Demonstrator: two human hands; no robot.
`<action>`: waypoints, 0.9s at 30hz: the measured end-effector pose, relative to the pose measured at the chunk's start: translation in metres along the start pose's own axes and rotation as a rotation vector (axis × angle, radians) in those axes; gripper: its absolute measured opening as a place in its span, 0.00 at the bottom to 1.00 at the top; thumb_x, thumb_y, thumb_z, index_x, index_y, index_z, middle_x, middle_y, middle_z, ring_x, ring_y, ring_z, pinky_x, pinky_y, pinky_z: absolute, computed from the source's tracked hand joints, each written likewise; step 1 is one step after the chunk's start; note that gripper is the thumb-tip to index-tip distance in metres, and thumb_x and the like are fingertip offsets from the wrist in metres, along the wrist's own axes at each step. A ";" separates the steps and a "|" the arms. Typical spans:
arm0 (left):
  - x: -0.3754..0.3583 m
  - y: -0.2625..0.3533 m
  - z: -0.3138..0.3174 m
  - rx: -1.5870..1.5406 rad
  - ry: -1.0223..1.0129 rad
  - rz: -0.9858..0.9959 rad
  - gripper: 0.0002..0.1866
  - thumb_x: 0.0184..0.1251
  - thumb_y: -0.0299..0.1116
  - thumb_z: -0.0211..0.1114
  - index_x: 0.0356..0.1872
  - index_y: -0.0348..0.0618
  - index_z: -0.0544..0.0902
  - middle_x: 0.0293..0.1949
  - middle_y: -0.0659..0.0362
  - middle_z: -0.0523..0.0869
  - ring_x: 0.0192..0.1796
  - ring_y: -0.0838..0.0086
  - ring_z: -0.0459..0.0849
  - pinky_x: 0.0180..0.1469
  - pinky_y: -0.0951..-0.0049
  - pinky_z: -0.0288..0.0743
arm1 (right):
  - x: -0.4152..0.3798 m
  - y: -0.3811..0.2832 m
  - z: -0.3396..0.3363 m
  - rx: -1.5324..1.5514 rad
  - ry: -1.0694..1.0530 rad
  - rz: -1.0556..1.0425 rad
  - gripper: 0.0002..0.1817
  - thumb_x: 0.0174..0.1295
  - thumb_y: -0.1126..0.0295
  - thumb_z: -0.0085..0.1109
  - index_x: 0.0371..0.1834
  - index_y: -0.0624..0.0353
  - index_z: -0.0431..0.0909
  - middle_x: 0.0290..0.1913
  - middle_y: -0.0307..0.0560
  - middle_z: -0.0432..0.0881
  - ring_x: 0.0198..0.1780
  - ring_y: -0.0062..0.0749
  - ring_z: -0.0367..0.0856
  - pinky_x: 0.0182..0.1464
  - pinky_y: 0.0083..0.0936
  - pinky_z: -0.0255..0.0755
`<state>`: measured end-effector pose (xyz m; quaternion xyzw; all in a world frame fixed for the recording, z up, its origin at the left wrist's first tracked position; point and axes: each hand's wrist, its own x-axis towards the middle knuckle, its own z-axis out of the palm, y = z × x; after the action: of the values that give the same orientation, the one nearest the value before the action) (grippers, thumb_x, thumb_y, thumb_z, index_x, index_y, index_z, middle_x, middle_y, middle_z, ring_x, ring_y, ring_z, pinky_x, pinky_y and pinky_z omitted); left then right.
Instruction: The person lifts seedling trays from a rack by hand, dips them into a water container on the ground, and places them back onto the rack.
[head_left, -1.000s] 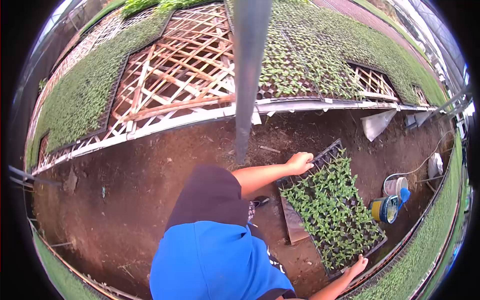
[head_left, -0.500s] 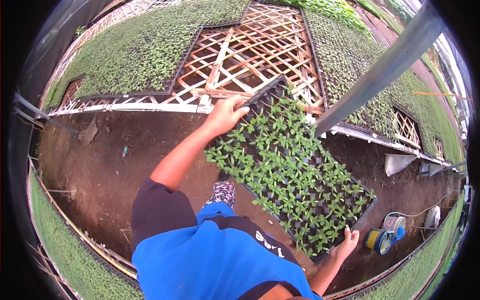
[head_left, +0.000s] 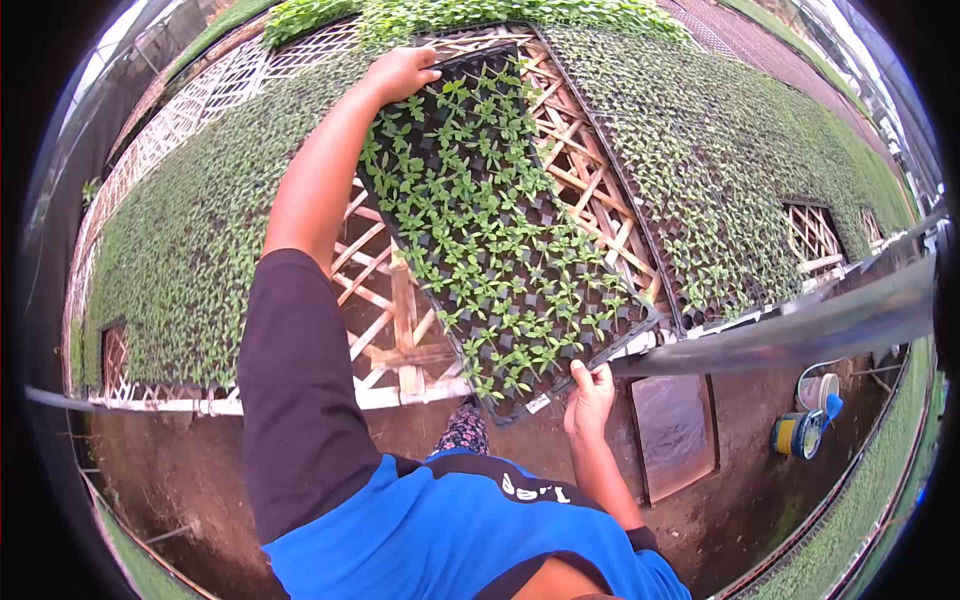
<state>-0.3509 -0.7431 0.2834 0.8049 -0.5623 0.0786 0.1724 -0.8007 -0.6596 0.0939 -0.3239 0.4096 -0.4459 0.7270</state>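
Note:
A black seedling tray (head_left: 497,225) full of small green plants stretches lengthwise away from me, over the slatted wooden bench (head_left: 405,320). My left hand (head_left: 400,75) grips the far end at its left corner, arm fully extended. At the near end, my right hand (head_left: 588,400) pinches the rim, thumb on top, close to a small white label (head_left: 538,404). The tray's near edge overlaps the bench's white front rail in this view.
Seedling trays cover the bench on the left (head_left: 200,240) and right (head_left: 690,160). A grey pole (head_left: 800,338) slants in from the right, near the tray's corner. A dark rectangular panel (head_left: 675,432) and a blue-and-yellow bucket (head_left: 796,436) are on the soil.
The seedling tray has moved forward from in front of my body to over the bench and turned more lengthwise. Both hands kept hold of it, and my view has shifted.

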 end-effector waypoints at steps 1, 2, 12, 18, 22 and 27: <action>0.031 -0.011 0.016 0.020 0.008 0.032 0.16 0.53 0.43 0.59 0.34 0.42 0.73 0.32 0.54 0.78 0.37 0.61 0.77 0.39 0.67 0.68 | 0.011 0.013 0.013 0.025 0.028 0.066 0.09 0.50 0.81 0.54 0.23 0.54 0.65 0.26 0.31 0.68 0.27 0.14 0.64 0.32 0.14 0.59; 0.059 -0.018 0.030 0.041 0.019 0.061 0.16 0.53 0.44 0.59 0.34 0.42 0.74 0.33 0.54 0.78 0.38 0.62 0.77 0.39 0.67 0.69 | 0.019 0.018 0.033 0.033 0.066 0.116 0.09 0.50 0.81 0.54 0.24 0.54 0.65 0.27 0.32 0.68 0.28 0.15 0.66 0.33 0.15 0.61; 0.153 -0.054 0.225 0.055 -0.274 -0.169 0.18 0.54 0.49 0.57 0.40 0.50 0.75 0.43 0.56 0.77 0.49 0.66 0.74 0.49 0.61 0.64 | 0.044 0.055 0.042 -0.318 0.194 0.459 0.08 0.51 0.67 0.59 0.30 0.55 0.70 0.29 0.35 0.72 0.32 0.19 0.70 0.36 0.23 0.66; 0.169 -0.069 0.272 -0.101 -0.431 -0.362 0.35 0.54 0.65 0.40 0.52 0.48 0.70 0.54 0.51 0.69 0.59 0.60 0.64 0.59 0.47 0.44 | 0.053 0.016 0.011 -0.697 -0.044 0.469 0.10 0.55 0.66 0.53 0.32 0.62 0.75 0.27 0.35 0.75 0.29 0.16 0.71 0.35 0.15 0.66; 0.139 -0.083 0.259 -0.298 0.050 -0.223 0.27 0.56 0.58 0.47 0.48 0.49 0.73 0.48 0.54 0.74 0.53 0.63 0.70 0.57 0.46 0.44 | 0.065 -0.034 -0.010 -0.881 0.014 0.309 0.08 0.56 0.68 0.51 0.29 0.62 0.75 0.25 0.34 0.74 0.28 0.14 0.69 0.32 0.13 0.64; 0.003 -0.077 0.184 -0.780 0.390 -0.325 0.10 0.58 0.34 0.55 0.37 0.40 0.76 0.36 0.56 0.77 0.39 0.70 0.76 0.41 0.73 0.68 | 0.138 -0.072 0.000 -0.909 0.116 -0.050 0.10 0.57 0.68 0.50 0.33 0.65 0.75 0.29 0.38 0.77 0.31 0.15 0.71 0.34 0.14 0.66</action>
<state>-0.2904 -0.7896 0.0987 0.7280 -0.3734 -0.0171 0.5747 -0.7912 -0.8142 0.1113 -0.5943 0.5957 -0.2559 0.4759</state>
